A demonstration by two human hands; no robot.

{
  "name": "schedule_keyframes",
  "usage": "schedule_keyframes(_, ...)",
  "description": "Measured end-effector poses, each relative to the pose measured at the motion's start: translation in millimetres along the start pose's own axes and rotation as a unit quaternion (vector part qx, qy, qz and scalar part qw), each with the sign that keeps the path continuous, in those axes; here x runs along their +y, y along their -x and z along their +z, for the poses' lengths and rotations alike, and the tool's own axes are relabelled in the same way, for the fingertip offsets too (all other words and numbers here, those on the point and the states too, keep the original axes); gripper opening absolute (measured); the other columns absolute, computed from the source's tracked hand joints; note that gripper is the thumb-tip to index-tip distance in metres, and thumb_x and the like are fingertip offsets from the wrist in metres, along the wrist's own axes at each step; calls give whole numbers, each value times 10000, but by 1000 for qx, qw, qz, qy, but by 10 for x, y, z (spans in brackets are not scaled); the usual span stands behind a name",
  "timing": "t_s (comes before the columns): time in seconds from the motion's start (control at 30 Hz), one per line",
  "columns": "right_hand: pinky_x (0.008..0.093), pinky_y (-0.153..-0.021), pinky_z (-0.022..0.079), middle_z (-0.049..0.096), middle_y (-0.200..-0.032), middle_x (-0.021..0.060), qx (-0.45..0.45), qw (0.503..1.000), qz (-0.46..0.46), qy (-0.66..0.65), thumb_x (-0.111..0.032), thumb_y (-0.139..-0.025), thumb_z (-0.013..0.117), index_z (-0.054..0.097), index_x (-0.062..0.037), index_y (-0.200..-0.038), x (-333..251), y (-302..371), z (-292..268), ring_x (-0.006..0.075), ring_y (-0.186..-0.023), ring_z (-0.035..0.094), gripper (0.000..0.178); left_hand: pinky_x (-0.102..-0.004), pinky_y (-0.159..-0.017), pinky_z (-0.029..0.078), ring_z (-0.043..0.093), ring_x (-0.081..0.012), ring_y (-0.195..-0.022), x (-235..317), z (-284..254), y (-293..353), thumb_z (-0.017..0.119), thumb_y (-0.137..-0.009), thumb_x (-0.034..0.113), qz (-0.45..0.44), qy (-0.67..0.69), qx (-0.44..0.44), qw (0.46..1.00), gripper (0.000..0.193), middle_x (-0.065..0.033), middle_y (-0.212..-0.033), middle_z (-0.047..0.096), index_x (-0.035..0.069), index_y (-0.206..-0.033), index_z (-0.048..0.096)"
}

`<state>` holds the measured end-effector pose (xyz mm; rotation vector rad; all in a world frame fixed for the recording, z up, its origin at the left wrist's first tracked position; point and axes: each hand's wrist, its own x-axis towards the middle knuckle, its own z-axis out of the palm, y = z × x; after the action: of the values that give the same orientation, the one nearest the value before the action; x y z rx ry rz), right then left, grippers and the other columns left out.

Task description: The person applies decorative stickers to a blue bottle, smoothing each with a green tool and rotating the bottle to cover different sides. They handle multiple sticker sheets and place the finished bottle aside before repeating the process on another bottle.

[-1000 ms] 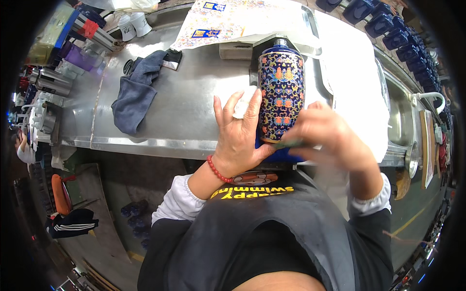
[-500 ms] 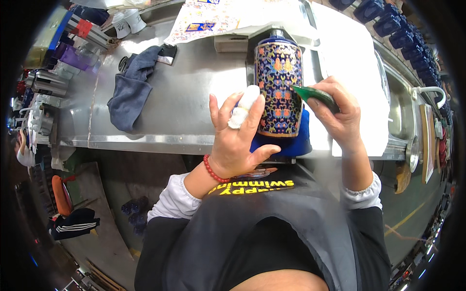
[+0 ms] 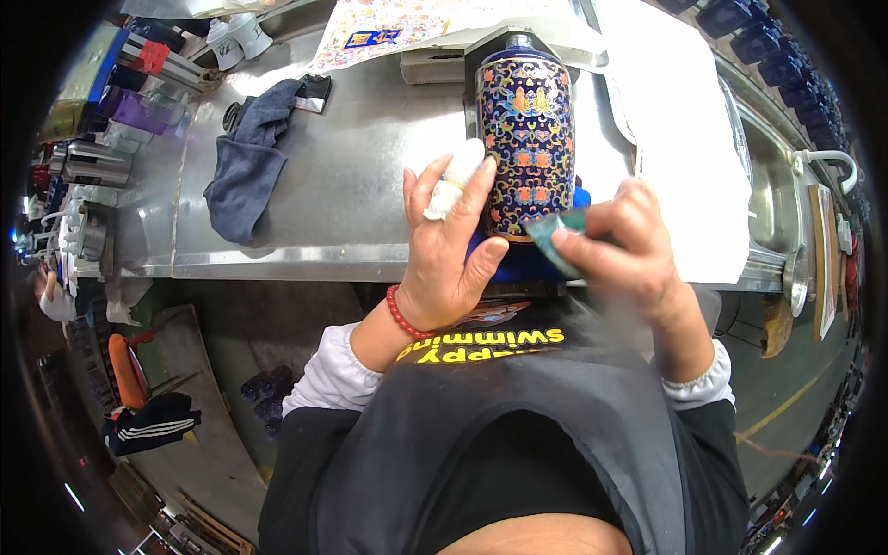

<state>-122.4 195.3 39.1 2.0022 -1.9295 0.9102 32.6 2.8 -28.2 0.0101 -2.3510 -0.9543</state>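
Note:
A dark blue bottle [image 3: 527, 120] with a colourful floral pattern lies on its back, neck pointing away from me, over something blue [image 3: 513, 266]. My right hand [image 3: 631, 242] grips a flat, pointed green scraper [image 3: 559, 242]; its tip is at the bottle's lower right end, and the hand is partly blurred. My left hand [image 3: 446, 245] is at the bottle's left side with its fingers apart and holds nothing. Its index finger and thumb reach the bottle's edge. One finger is wrapped in a white covering [image 3: 455, 180].
On the metal worktop [image 3: 370, 157], a grey-blue cloth [image 3: 245, 176] lies to the left. Patterned sheets [image 3: 384, 35] are at the back, and white paper [image 3: 689, 166] covers the right side. Farther right is a sink [image 3: 770, 153]; dark blue bottles [image 3: 777, 65] line the far right.
My right hand has brought the scraper from the bottle's right side, about mid-height, down toward its near end. My left hand stays beside the bottle.

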Motion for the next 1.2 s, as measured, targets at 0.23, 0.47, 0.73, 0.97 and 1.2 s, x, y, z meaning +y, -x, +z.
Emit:
schedule_keyframes(0.23, 326, -616, 492, 614, -810, 98, 36, 972, 192, -134, 7, -745, 764, 716, -18, -975, -108, 166, -97, 246, -705, 622, 237, -542, -1208, 83, 350, -444, -1416, 45, 44, -91, 590, -1001, 390, -45, 85, -30, 995, 776, -240, -1435, 528, -31, -1568, 268)
schedule_keyframes(0.47, 315, -630, 471, 623, -816, 112, 64, 959, 230, -153, 2, -806, 747, 688, 23, -983, -98, 250, 55, 223, -719, 611, 188, -525, -1198, 136, 394, -401, -1363, 92, 63, -116, 603, -998, 382, -44, 44, -15, 998, 786, -234, -1411, 517, -53, -1558, 265)
schedule_keyframes(0.73, 351, -664, 492, 612, -928, 117, 73, 991, 107, 10, 55, -729, 730, 701, -14, -1123, -113, 178, 64, 252, -770, 589, 401, -390, -1191, 267, 376, -307, -1441, 21, 6, -118, 559, -1037, 283, -56, 113, -68, 990, 752, -243, -1582, 344, -81, -1576, 181)
schedule_keyframes(0.97, 339, -647, 459, 618, -910, 73, -24, 995, 41, -82, 23, -673, 732, 729, -33, -1071, -223, 180, -30, 239, -767, 566, 402, -398, -1194, 263, 373, -313, -1443, 44, 35, -127, 561, -1034, 261, -69, 159, -62, 983, 747, -246, -1585, 337, -85, -1575, 179)
schedule_keyframes(1.2, 364, -690, 444, 645, -933, 81, 90, 989, 89, -70, 46, -662, 768, 731, -38, -1041, -94, 218, 119, 248, -758, 560, 390, -405, -1199, 256, 360, -317, -1453, 41, 39, -123, 549, -1034, 255, -63, 139, -63, 986, 736, -246, -1590, 329, -83, -1575, 182)
